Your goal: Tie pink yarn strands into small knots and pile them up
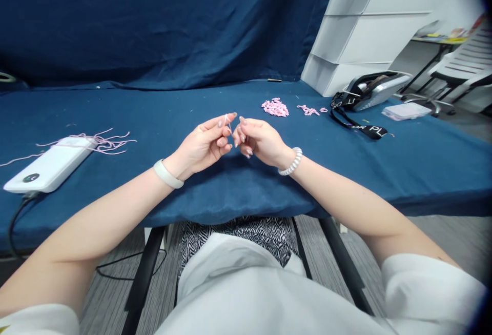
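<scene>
My left hand (203, 145) and my right hand (258, 140) meet above the blue cloth-covered table (161, 119), fingertips pinched together. Between them runs a short piece of thin pink string (229, 123), held by both hands. A pile of finished pink knotted pieces (275, 107) lies farther back on the cloth, with a smaller cluster (308, 111) to its right. A bundle of loose pink strings (100, 142) lies at the left, draped over a white power bank (49, 166).
A black cable (17, 217) leaves the power bank over the table's front edge. A black lanyard (357, 122) and a grey-black device (371, 91) sit at the right, beside a small white pad (405, 111). White shelving (357, 32) stands behind.
</scene>
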The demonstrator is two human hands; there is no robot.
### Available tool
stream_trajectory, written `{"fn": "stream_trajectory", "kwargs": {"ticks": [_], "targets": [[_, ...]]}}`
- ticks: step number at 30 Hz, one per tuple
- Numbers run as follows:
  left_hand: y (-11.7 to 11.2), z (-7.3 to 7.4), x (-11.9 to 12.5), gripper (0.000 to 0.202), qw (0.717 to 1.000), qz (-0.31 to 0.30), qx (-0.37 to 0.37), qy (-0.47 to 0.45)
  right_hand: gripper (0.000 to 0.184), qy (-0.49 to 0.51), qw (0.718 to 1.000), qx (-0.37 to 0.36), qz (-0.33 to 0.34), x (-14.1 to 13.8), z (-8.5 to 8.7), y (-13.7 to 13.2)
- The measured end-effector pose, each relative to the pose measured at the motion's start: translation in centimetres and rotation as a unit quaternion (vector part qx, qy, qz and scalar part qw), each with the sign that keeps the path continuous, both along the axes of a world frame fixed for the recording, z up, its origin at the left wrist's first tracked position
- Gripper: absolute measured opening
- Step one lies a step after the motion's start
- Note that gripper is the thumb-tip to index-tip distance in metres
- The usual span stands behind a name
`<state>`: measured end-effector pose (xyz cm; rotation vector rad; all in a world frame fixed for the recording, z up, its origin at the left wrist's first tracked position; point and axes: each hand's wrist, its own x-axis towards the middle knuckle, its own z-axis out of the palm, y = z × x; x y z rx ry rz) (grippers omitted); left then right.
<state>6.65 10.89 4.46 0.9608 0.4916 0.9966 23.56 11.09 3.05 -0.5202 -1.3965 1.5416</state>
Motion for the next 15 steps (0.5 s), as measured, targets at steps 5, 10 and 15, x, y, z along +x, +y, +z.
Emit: {"fn": "stream_trajectory", "kwargs": {"ticks": [5,10,15], "targets": [[1.5,-0.6,-0.5,0.023,0.969,0.08,0.139,0.189,0.047,-0.02,0.999,0.031,0.021,-0.4,0.0,-1.0],[1.7,-1.1,-0.6,0.017,0.869,0.052,0.318,0.376,0.052,-0.047,0.996,0.078,-0.016,0.7,1.3,-0.8],[0.7,-1.4,-0.1,0.019,0.878,-0.033,0.271,0.392,0.055,-0.088,0.983,0.095,-0.129,2.4,1.9,1.0]]}}
